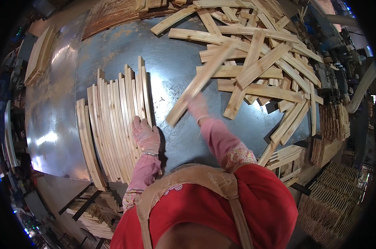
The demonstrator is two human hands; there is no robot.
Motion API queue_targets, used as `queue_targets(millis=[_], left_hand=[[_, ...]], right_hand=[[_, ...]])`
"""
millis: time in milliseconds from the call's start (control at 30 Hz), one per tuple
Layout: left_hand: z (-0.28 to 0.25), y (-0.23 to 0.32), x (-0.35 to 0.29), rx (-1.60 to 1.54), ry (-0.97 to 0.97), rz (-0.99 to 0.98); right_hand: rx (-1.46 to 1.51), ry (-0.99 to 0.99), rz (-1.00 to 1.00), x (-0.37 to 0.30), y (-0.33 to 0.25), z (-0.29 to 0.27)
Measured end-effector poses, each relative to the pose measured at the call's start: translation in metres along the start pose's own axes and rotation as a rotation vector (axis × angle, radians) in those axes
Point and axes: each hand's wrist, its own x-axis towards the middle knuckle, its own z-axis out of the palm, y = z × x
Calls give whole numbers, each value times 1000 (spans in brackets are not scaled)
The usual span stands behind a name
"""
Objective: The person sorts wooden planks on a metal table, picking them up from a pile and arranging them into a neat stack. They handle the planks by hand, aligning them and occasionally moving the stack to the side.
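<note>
My right hand (197, 107), gloved and smeared by motion, grips a wooden slat (206, 78) near its lower end. That slat is tilted and slightly blurred, its far end overlapping the pile of loose slats (260, 65) at the right. A row of slats (113, 120) stands on edge, side by side, left of centre on the metal table (177, 54); their far ends are uneven. Against the row's right side rests my left hand (146, 136), also gloved, its fingers slightly bent and apart over the outer slats, holding none of them up.
A short stack of boards (39, 56) sits at the table's far left edge. Reddish-brown boarding (109, 18) lies at the back. Stacked slats (329, 203) stand below right, and more wood (92, 216) on a dark rack below left. Machinery lines the right side.
</note>
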Motion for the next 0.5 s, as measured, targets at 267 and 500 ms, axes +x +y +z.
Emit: queue_targets(millis=[267,500], left_hand=[[2,-23,-2,-111,22,236],[-14,6,-9,-78,37,230]], right_hand=[[-697,-367,-688,-106,-15,16],[-962,923,-385,12,0,-219]])
